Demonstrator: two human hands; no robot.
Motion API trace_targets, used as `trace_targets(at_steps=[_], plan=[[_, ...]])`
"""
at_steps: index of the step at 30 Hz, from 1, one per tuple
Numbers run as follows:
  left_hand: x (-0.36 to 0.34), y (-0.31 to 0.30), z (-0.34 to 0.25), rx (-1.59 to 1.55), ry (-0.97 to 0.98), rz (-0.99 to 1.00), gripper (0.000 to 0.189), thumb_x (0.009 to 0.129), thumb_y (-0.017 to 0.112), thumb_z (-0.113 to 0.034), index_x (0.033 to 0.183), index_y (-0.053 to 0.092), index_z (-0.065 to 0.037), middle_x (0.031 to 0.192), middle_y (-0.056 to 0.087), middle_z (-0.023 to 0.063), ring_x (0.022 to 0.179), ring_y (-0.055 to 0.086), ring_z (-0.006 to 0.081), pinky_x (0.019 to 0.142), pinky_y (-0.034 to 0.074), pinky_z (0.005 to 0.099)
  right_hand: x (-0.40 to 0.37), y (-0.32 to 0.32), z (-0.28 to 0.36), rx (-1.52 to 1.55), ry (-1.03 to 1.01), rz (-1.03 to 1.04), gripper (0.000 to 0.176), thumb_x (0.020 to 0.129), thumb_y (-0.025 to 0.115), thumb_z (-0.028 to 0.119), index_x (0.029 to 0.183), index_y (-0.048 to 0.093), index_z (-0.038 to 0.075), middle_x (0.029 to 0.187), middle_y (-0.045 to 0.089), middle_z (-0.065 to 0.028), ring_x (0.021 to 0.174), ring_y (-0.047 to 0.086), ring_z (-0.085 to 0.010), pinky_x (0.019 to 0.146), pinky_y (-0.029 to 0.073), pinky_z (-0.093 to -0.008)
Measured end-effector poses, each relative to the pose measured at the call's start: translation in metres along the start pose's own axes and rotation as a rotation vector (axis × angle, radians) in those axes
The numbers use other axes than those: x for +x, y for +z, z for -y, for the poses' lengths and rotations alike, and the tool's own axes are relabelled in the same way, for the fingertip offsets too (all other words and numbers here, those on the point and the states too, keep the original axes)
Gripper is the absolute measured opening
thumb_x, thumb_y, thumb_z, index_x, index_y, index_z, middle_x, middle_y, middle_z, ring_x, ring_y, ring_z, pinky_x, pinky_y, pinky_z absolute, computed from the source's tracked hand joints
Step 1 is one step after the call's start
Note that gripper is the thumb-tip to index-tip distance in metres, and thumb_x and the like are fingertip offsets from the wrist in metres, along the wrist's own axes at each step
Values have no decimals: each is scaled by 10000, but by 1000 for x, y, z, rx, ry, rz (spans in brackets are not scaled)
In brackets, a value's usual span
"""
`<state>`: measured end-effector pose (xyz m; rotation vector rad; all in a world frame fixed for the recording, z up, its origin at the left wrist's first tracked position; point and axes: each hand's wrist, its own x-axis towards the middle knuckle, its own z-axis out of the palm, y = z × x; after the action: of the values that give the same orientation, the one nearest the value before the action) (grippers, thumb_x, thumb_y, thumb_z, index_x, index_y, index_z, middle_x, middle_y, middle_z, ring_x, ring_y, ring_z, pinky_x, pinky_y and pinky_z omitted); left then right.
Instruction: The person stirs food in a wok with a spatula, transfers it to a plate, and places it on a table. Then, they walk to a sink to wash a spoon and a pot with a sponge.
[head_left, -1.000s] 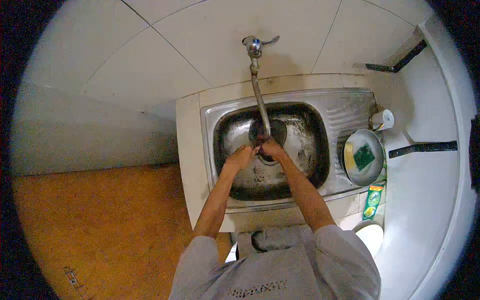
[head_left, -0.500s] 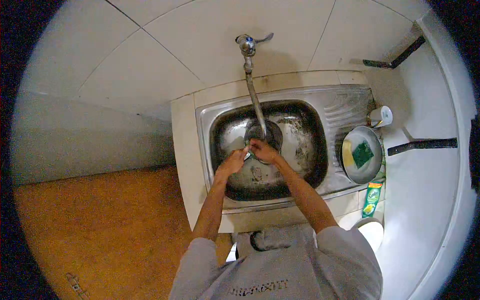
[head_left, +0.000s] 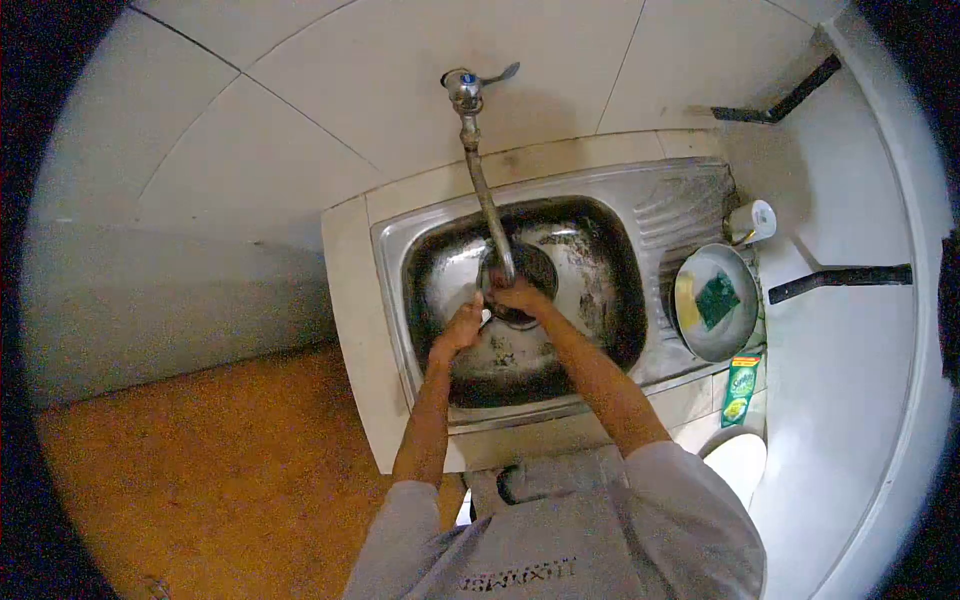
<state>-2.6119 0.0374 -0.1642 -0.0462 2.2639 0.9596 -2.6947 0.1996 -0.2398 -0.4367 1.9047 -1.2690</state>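
Observation:
Both of my hands are over the steel sink basin [head_left: 585, 345], below the end of the faucet spout [head_left: 488, 210]. My left hand [head_left: 463, 327] is closed on a small white item [head_left: 486, 316], too small to identify. My right hand [head_left: 522, 298] reaches under the spout's mouth, close to my left fingers. Its fingertips are blurred and partly hidden, so I cannot tell what they hold. A dark round piece [head_left: 537, 268] lies in the basin behind and beside my right hand.
On the drainboard at the right stands a round bowl [head_left: 738, 335] with a green scouring pad [head_left: 716, 300] and something yellow. Beyond it a white cup [head_left: 762, 221] lies tilted. A green packet [head_left: 740, 390] and a white round object [head_left: 738, 463] sit nearer me. Black brackets [head_left: 840, 283] project at the right.
The whole view has shifted slightly, so sink and faucet appear further left. My right hand has moved in under the spout, and my hands are a little further apart.

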Motion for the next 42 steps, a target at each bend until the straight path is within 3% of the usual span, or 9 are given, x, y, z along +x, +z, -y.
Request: trace_targets(at_steps=[2,5,12,18,21,23,26,30,42], plan=[[8,20,28,-26,22,-40,691,785,516,-13,1353,129,56,853,544,305,750,546,431,685,466,467,-1,5,-7,491,-101,89,377,855,539,298,1130,514,40,989,592,-226,928,584,-379,839,455,-473],[9,16,24,113,1,20,805,718,530,29,1373,63,52,861,527,319,798,537,450,715,444,488,39,37,-71,-261,-232,-692,364,852,538,227,1154,505,27,993,592,-192,771,616,-377,779,479,-485],[16,31,42,421,403,-322,818,692,523,64,1366,59,84,935,520,336,808,538,451,712,455,470,22,15,-45,-370,-84,-67,287,859,494,210,1042,500,-11,921,584,-176,775,590,-345,736,482,-443],[9,26,22,360,274,-270,796,690,511,76,1355,75,105,905,532,336,775,550,455,683,465,474,30,20,-33,-376,-782,-615,278,821,559,157,1018,485,-26,846,583,-162,754,577,-310,687,486,-361],[8,23,20,265,228,-225,799,691,520,74,1359,82,98,911,530,341,789,551,455,685,471,471,-6,7,-1,276,-247,-433,475,796,596,171,1181,399,-25,872,580,-193,809,581,-372,748,481,-415],[3,19,11,409,357,-337,809,707,540,69,1361,65,86,883,525,359,804,551,458,703,470,476,19,15,-64,-412,-152,-815,511,807,593,190,1239,401,-3,888,580,-225,858,568,-420,833,455,-450],[1,13,1,376,345,-400,579,855,501,-133,1311,240,111,857,533,365,836,555,445,727,461,488,-61,-23,100,-364,21,-443,508,825,569,235,1253,406,13,959,556,-276,916,543,-464,907,412,-463],[6,14,-4,40,110,-262,573,944,315,-373,1187,433,133,830,538,366,864,567,408,740,460,480,16,24,-33,-192,379,-328,516,847,527,342,1260,425,49,1016,530,-315,917,531,-492,910,406,-469],[10,-5,-30,326,164,-220,458,947,248,-252,1296,333,31,996,550,323,911,564,438,804,448,487,-1,-34,-11,-513,-786,-862,279,836,513,202,1079,571,77,921,591,-183,746,581,-384,659,490,-464]])
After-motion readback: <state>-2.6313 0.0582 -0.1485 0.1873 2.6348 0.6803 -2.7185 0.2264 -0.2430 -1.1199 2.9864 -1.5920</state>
